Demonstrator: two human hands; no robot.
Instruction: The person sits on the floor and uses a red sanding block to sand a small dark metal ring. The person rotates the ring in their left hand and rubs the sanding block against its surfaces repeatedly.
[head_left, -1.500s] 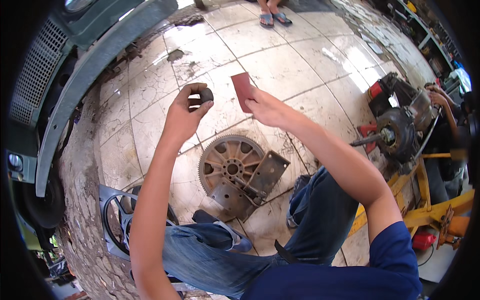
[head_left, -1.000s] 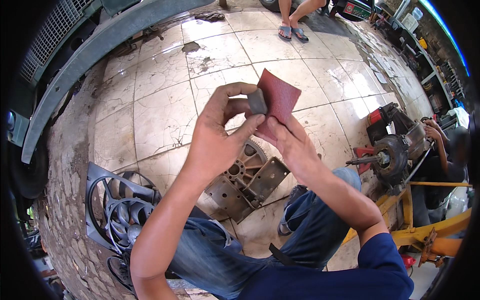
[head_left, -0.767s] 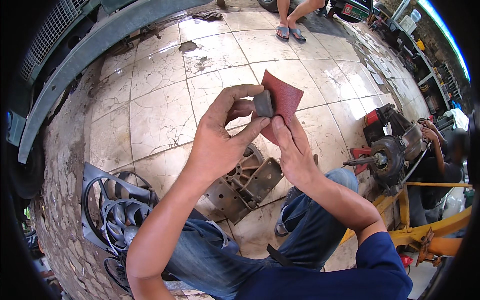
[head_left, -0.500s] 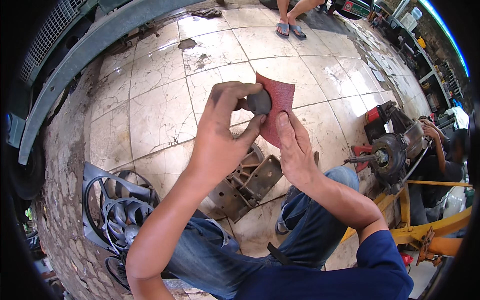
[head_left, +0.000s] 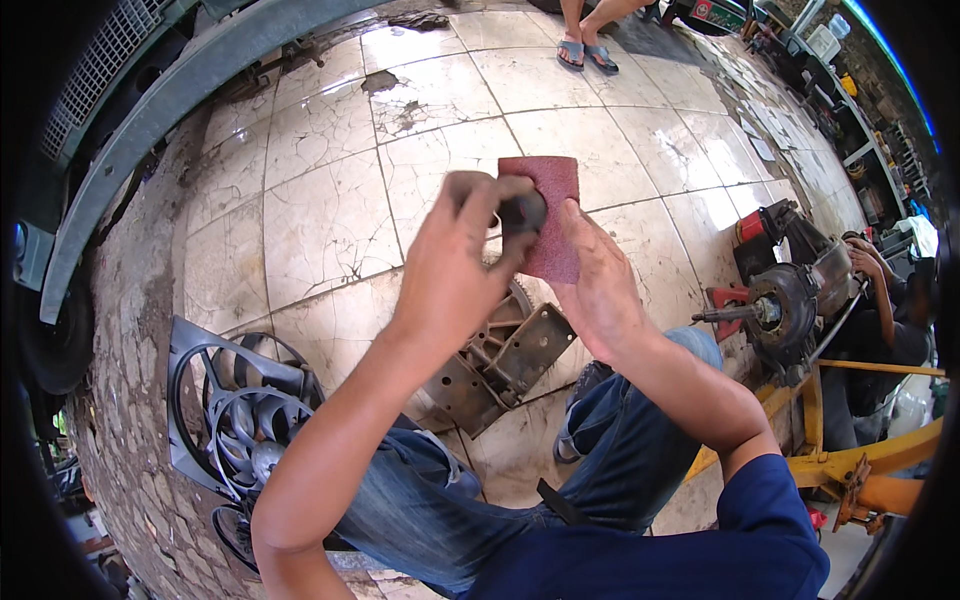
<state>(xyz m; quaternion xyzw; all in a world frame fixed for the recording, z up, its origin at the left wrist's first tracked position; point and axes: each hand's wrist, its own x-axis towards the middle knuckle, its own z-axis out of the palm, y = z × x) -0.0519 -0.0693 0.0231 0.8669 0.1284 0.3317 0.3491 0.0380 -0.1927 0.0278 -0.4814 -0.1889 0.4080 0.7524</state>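
Observation:
My left hand (head_left: 455, 250) pinches a dark round disc (head_left: 523, 212) between thumb and fingers; motion blurs its fingertips. The disc's face lies against a piece of reddish-brown sandpaper (head_left: 548, 240). From behind and along its right edge, my right hand (head_left: 603, 285) grips the sandpaper, thumb in front. Both hands are raised above the tiled floor. Below them, between my feet, sits a greasy metal part (head_left: 500, 365) with plates and a toothed gear, partly hidden by my left forearm.
Fan assembly (head_left: 235, 420) at lower left. Right, a dark mechanical unit with a shaft (head_left: 775, 310) stands by a yellow frame (head_left: 860, 465); another person's hand (head_left: 868, 260) touches it. A person's sandalled feet (head_left: 588, 52) stand at the far side. A grey metal beam (head_left: 160, 110) arches upper left.
The sandpaper has turned more upright and flatter toward me. My left hand has shifted slightly right with the disc, which has tilted. The right hand has moved slightly right.

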